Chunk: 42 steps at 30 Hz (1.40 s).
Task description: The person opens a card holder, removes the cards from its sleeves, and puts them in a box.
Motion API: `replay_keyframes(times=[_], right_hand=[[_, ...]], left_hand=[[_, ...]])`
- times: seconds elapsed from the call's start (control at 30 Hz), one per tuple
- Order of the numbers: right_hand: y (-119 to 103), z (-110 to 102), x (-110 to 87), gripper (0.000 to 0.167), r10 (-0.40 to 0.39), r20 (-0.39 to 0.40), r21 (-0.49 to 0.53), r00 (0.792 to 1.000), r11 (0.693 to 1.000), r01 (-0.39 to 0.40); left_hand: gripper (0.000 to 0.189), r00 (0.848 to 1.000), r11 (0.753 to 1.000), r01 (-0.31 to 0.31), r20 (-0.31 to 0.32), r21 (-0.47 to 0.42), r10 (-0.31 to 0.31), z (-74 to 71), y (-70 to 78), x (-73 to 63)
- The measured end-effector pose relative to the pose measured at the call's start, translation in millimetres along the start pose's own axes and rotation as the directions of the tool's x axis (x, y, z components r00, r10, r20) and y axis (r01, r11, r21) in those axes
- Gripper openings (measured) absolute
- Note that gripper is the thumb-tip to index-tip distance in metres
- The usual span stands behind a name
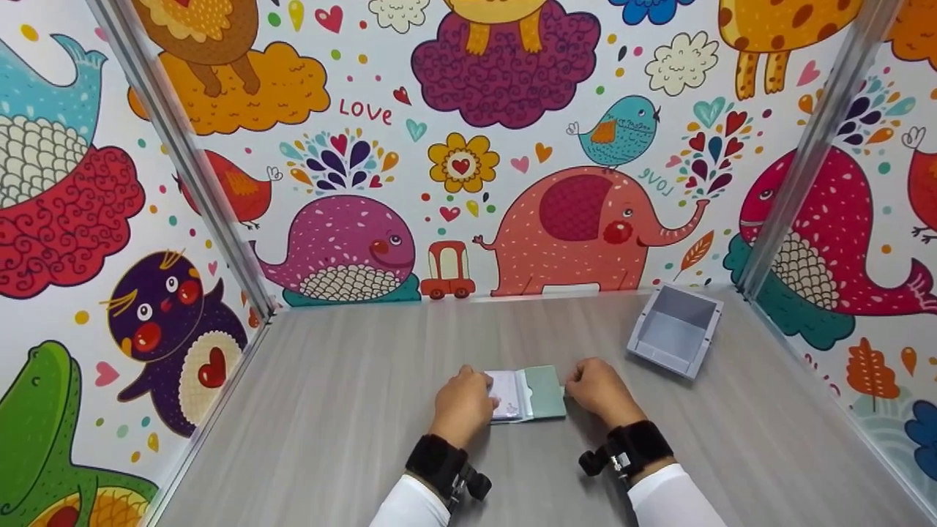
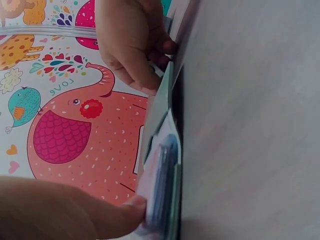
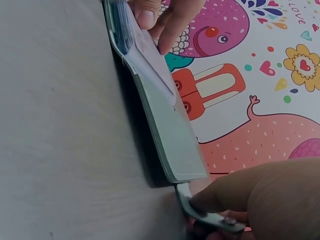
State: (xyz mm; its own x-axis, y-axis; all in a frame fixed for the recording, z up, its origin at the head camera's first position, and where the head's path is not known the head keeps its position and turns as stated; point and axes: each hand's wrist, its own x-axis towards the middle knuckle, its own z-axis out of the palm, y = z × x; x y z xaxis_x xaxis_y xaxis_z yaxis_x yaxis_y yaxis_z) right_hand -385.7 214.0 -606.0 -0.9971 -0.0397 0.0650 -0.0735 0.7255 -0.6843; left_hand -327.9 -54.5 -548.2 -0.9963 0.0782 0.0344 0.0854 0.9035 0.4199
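Observation:
A small green card holder (image 1: 545, 395) lies spread open on the table, its inside facing up. Clear sleeves with a pale pink printed page (image 3: 150, 57) fill its left half, and a green flap with a pocket forms the right. My left hand (image 1: 465, 402) grips the left side, thumb on the sleeves. At the right edge, a narrow strap with a small metal snap (image 3: 212, 218) sticks out from the cover. My right hand (image 1: 600, 388) pinches this strap between thumb and fingers. The underside of the holder is hidden.
A grey open box (image 1: 670, 340) stands at the back right of the wood-grain table (image 1: 337, 410). Walls with cartoon animals (image 1: 578, 234) close off the back and both sides, with metal posts at the corners. Both wrists wear black straps.

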Motion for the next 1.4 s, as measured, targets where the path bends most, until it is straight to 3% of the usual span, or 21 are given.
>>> replay_keyframes(times=[0.13,0.27,0.33,0.47,0.63,0.83,1.17,1.4], right_hand=[[-41.0,-21.2,-25.7,0.016,0.045,-0.047,-0.005,0.998,0.999,-0.046],[-61.6,-25.2,-31.3,0.011,0.01,-0.167,-0.004,0.986,1.0,-0.01],[-71.0,-24.2,-31.8,0.008,-0.007,-0.184,0.033,0.983,0.999,0.013],[-88.4,-16.3,-34.4,0.014,0.014,-0.071,0.217,0.997,0.976,0.002],[-99.0,2.2,-37.6,0.036,0.041,0.099,0.433,0.994,0.898,-0.08],[-95.0,20.6,-38.8,0.042,0.071,0.179,0.435,0.981,0.889,-0.143],[-87.3,27.1,-36.1,0.043,0.075,0.185,0.443,0.98,0.884,-0.152],[-88.0,27.4,-36.3,0.041,0.087,0.169,0.43,0.982,0.89,-0.152]], left_hand=[[0.037,0.999,1.0,0.003,0.038,0.027,-0.004,1.7,1.5,-1.4],[0.038,0.999,1.0,0.005,0.054,0.02,-0.006,2.4,1.0,-1.1],[0.039,0.999,1.0,0.004,0.051,0.014,-0.005,2.1,-0.1,-0.8],[0.037,1.0,1.0,-0.018,0.01,0.01,0.018,1.1,-2.9,-0.2],[0.03,0.998,0.999,-0.052,-0.044,0.007,0.052,0.6,-5.0,0.8],[0.021,0.998,0.999,-0.047,-0.044,-0.028,0.045,-1.6,-4.1,1.2],[0.014,0.997,0.995,-0.078,-0.014,-0.057,0.078,-2.8,-4.3,2.8],[0.014,0.991,0.988,-0.124,-0.058,-0.089,0.119,1.4,-7.5,2.7]])
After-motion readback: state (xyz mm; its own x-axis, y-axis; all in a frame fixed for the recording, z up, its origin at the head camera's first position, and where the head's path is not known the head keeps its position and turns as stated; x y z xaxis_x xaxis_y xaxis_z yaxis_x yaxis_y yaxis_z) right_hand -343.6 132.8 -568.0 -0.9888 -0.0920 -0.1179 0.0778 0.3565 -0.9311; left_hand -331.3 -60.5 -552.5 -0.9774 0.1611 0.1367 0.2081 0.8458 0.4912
